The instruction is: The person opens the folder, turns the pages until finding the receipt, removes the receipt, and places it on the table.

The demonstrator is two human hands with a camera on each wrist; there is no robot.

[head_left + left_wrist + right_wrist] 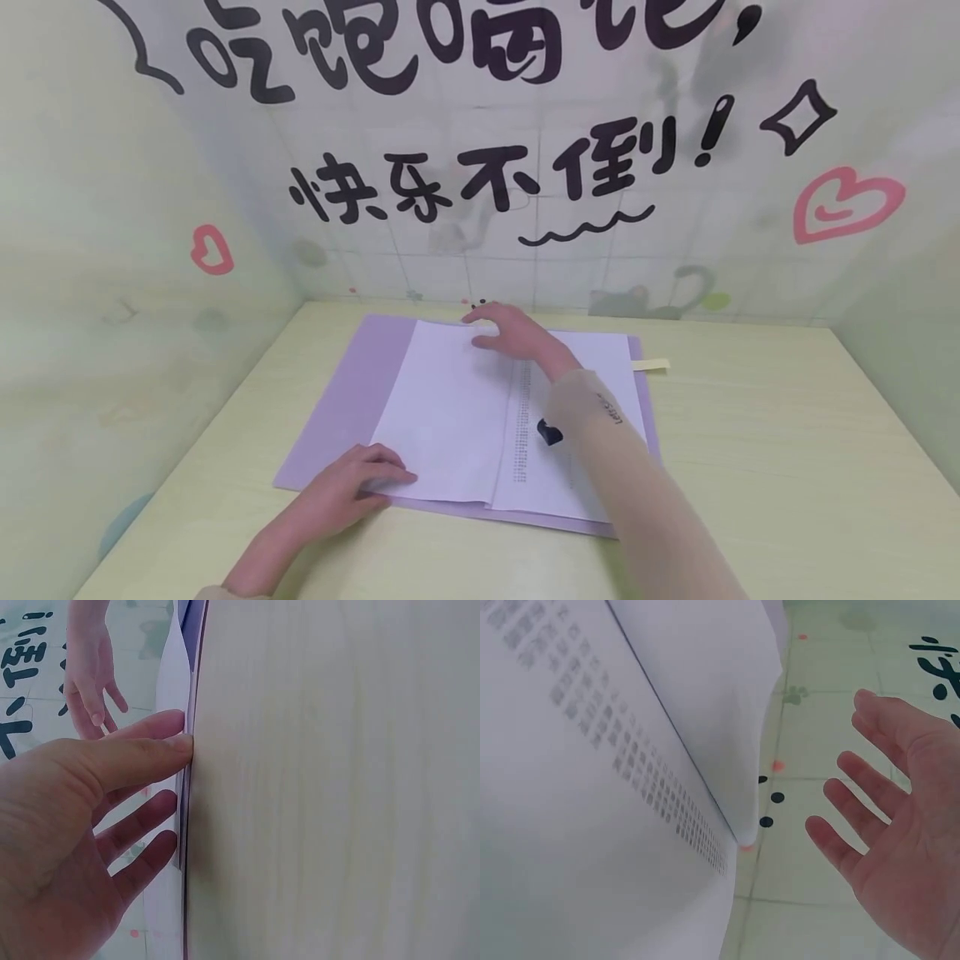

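A purple folder [360,375] lies open on the table, with a blank white left page [442,400] and a printed right page [555,487]. My left hand [352,483] rests at the folder's near left edge, fingers over the blank page. In the left wrist view, that hand's thumb [154,757] and fingertips come right up to the page edge. Near the far edge of the pages is my right hand [517,333], spread above the fold. The right wrist view shows its loosely extended fingers [862,787] apart from the paper, holding nothing.
A pale yellow tab [651,365] sticks out from the folder's right side. Light wood table [780,450] surrounds the folder. Behind it stands a wall [465,275] with black lettering and pink hearts, and side panels [97,275] flank the table.
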